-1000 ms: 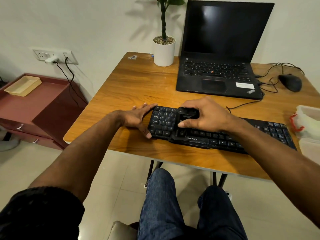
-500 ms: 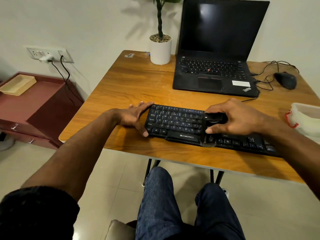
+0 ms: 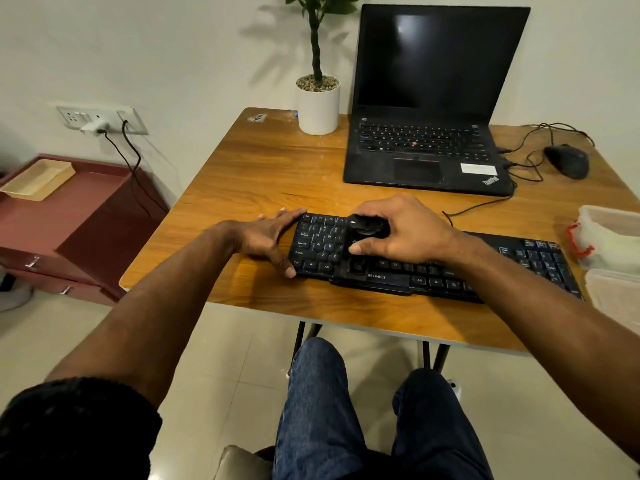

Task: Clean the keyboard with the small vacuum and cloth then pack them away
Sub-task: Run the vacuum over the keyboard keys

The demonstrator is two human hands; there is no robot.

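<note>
A black keyboard point(image 3: 519, 265) lies along the near edge of the wooden table point(image 3: 277, 181). My right hand point(image 3: 401, 233) grips a small black vacuum point(image 3: 365, 226) and holds it down on the keys in the keyboard's left part. My left hand point(image 3: 266, 237) rests flat against the keyboard's left end, fingers straight, thumb at its front corner. At the right edge stands a clear plastic box point(image 3: 609, 237) with a red clip; something pale lies inside it, and whether that is the cloth I cannot tell.
An open black laptop point(image 3: 426, 147) stands at the back, a white plant pot point(image 3: 318, 105) to its left, a black mouse point(image 3: 568, 161) with tangled cables to its right. The box lid point(image 3: 613, 292) lies at the right edge. A maroon cabinet point(image 3: 69, 216) stands left.
My right hand swept the vacuum right along the keys, then back left to the keyboard's left part. The left hand stayed at the keyboard's left end.
</note>
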